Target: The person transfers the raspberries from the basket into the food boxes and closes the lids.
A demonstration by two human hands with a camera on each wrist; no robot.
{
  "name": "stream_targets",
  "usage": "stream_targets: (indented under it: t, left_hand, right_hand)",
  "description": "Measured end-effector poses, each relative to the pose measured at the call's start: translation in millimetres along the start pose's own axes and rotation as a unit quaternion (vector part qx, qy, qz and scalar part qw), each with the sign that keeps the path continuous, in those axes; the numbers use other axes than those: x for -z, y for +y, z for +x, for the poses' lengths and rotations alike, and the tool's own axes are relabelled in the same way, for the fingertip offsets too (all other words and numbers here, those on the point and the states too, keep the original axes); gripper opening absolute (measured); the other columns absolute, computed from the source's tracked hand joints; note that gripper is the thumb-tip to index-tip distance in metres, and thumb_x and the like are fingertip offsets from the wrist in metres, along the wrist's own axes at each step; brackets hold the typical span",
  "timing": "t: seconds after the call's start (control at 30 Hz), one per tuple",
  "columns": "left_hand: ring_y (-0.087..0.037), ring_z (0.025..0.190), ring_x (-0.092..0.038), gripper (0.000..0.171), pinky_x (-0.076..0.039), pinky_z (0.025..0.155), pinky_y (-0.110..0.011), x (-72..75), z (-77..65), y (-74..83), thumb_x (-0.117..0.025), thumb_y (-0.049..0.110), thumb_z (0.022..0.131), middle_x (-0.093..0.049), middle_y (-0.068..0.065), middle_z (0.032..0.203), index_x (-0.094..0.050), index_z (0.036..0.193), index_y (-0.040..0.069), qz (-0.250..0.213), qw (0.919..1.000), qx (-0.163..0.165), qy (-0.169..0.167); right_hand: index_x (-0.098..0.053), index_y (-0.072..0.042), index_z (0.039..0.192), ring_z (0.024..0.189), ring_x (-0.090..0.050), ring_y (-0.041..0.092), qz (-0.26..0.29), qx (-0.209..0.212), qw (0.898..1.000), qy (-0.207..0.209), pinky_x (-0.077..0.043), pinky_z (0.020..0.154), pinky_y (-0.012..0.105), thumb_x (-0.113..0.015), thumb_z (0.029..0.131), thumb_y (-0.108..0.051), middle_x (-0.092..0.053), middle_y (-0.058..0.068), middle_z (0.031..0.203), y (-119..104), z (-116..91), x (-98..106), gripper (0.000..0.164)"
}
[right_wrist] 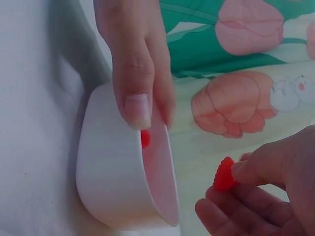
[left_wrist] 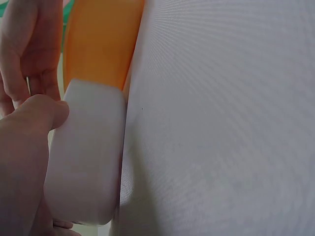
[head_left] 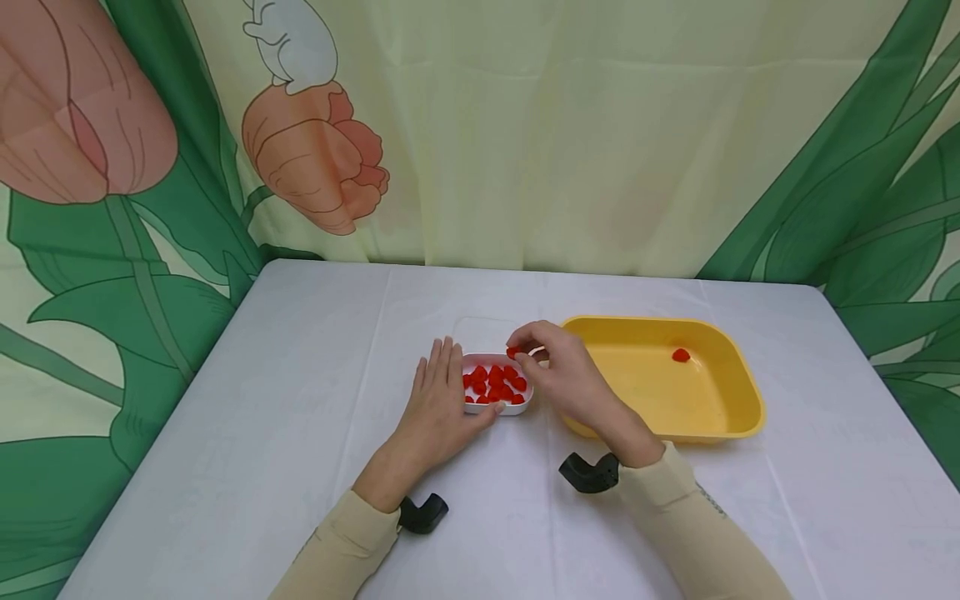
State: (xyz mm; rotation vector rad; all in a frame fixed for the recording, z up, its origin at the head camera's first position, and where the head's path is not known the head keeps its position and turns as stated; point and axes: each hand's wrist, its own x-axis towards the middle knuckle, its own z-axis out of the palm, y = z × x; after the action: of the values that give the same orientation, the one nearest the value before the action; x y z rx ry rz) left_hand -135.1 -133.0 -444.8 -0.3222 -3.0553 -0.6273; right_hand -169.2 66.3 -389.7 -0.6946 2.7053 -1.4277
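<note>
My right hand [head_left: 572, 377] pinches a red raspberry [right_wrist: 225, 175] between thumb and fingers, above the right end of a small white box [right_wrist: 109, 164]. Bumps cover the berry's surface in the right wrist view. Inside the box lie several more red raspberries [head_left: 496, 379] on a pinkish bottom. My left hand [head_left: 435, 410] rests along the box's left side, its fingers straight. Its thumb [left_wrist: 56, 113] touches the front rim. One red raspberry [head_left: 681, 355] lies in a yellow tray [head_left: 652, 436] to the right of the box.
Behind the box lies a clear, thin-edged lid-like piece [head_left: 480, 323]. A white cloth covers the table [head_left: 247, 450]. A patterned curtain [head_left: 540, 150] hangs behind the table's far edge. Dark wrist-worn devices [head_left: 590, 473] sit below both hands.
</note>
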Motion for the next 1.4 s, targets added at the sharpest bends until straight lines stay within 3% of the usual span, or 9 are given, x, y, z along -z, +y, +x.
stream_targets:
  t: [0.23, 1.03, 1.4]
  left_hand:
    - [-0.038, 0.154, -0.012, 0.104, -0.018, 0.123, -0.057, 0.9, 0.1, -0.3, -0.066, 0.057, 0.085, -0.019, -0.02, 0.164, -0.019, 0.156, -0.002, 0.001, 1.0, -0.004, 0.003]
    - [-0.038, 0.154, -0.011, 0.102, -0.016, 0.123, -0.057, 1.8, -0.1, 0.3, -0.064, 0.057, 0.086, -0.018, -0.02, 0.164, -0.019, 0.155, -0.003, -0.005, 0.9999, -0.009, 0.002]
    - [-0.037, 0.154, -0.011, 0.102, -0.017, 0.123, -0.057, 1.5, -0.5, 0.3, -0.065, 0.056, 0.086, -0.018, -0.02, 0.164, -0.019, 0.156, -0.002, -0.004, 1.0, -0.004, 0.001]
  right_hand:
    - [-0.066, -0.003, 0.109, 0.098, -0.063, 0.019, -0.006, 0.005, 1.0, -0.005, -0.058, 0.086, 0.036, -0.064, 0.091, 0.0, -0.067, 0.006, 0.107, 1.4, 4.2, -10.1, 0.018]
    - [-0.068, -0.004, 0.102, 0.087, -0.065, 0.02, -0.116, 0.014, 0.993, -0.007, -0.061, 0.077, 0.031, -0.066, 0.088, 0.002, -0.066, 0.009, 0.099, -7.0, 14.0, -32.3, 0.016]
    - [-0.068, -0.004, 0.106, 0.089, -0.065, 0.02, -0.083, 0.008, 0.997, -0.004, -0.061, 0.077, 0.031, -0.068, 0.09, -0.001, -0.067, 0.008, 0.103, -11.0, 10.3, -28.2, 0.016]
